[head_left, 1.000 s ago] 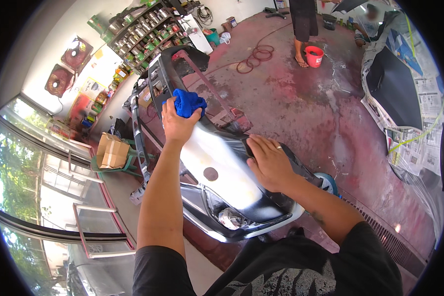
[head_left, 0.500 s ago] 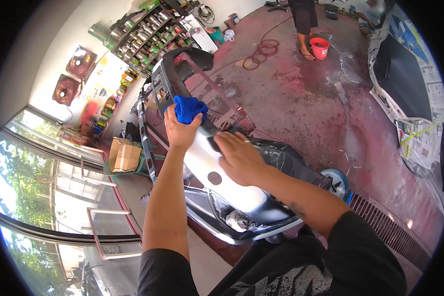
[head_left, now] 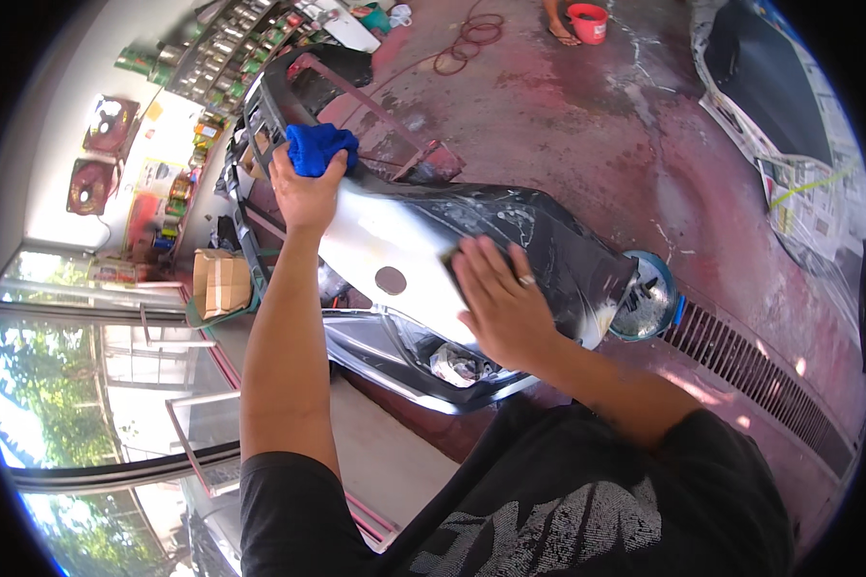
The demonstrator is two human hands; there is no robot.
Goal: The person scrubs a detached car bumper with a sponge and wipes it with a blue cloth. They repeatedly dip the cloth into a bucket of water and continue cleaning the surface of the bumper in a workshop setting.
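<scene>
A car bumper [head_left: 394, 231] lies across a stand, its near part sanded pale grey and its far part wet black. My left hand [head_left: 303, 192] grips a blue cloth [head_left: 318, 146] at the bumper's far left end. My right hand [head_left: 500, 303] lies flat on the bumper's middle, pressing a small dark sanding pad [head_left: 449, 260] that shows at the fingertips. A round hole [head_left: 391, 280] sits in the grey panel just left of that hand.
A blue bucket of water [head_left: 648, 298] stands right of the bumper by a floor drain grate [head_left: 760, 375]. Another person's feet and a red bucket [head_left: 587, 21] are far back. A cardboard box [head_left: 219, 281] sits left. Shelves of cans [head_left: 212, 48] line the wall; a paper-masked car [head_left: 799, 125] is right.
My right hand has slid to the right along the bumper. My left hand keeps the blue cloth at the far end. The view has shifted a little.
</scene>
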